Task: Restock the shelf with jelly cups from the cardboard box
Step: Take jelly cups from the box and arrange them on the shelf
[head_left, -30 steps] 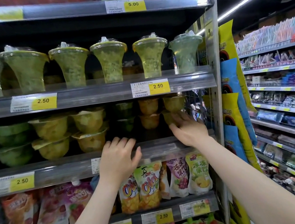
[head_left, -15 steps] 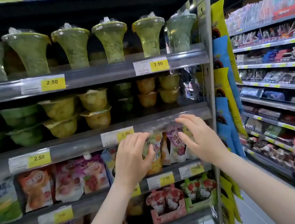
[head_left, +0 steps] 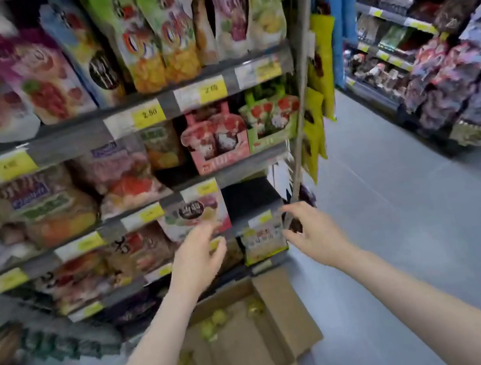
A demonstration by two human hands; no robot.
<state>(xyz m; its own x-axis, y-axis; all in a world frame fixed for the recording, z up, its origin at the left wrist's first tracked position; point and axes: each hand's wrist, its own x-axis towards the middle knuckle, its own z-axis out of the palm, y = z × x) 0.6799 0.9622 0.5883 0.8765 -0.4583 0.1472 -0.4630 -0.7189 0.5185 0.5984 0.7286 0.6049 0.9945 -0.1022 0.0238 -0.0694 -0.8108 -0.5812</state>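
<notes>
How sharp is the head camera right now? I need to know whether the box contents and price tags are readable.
Head view: motion blur smears the whole frame, worst at the left edge. One price tag reads 2.50; lower tags are illegible. Jelly cups in the cardboard box show only as yellow-green blobs. Both hands, left hand and right hand, are soft-edged. Wide-angle bending tilts the shelf post.

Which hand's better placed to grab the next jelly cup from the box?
Left hand, marginally: it hangs over the cardboard box above the jelly cups. Right hand sits past its right flap. Both empty.
</notes>
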